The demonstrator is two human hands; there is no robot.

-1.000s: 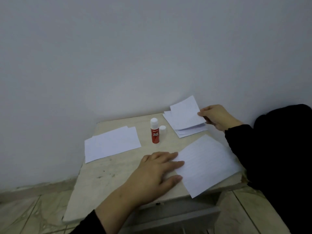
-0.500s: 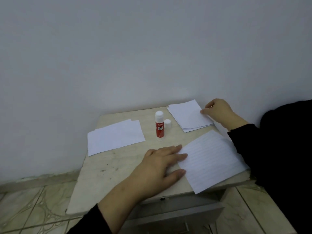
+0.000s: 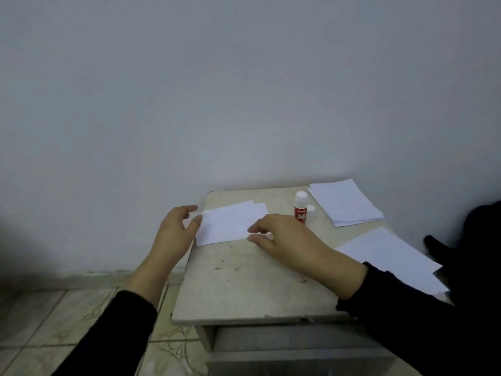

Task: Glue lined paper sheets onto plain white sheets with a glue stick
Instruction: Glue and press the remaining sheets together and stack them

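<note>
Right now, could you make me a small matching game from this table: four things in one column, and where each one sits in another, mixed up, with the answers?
Things:
1. glue stick
2. loose white cap
3. stack of sheets
4. lined sheet

Places:
A. far right corner of the table, by the wall
B. standing upright near the table's back edge
C. near right edge, beside the right sleeve
D. right beside the glue stick's base

Pairs: 1-B, 2-D, 3-A, 4-C

The left hand and right hand frame the plain white sheets.
</note>
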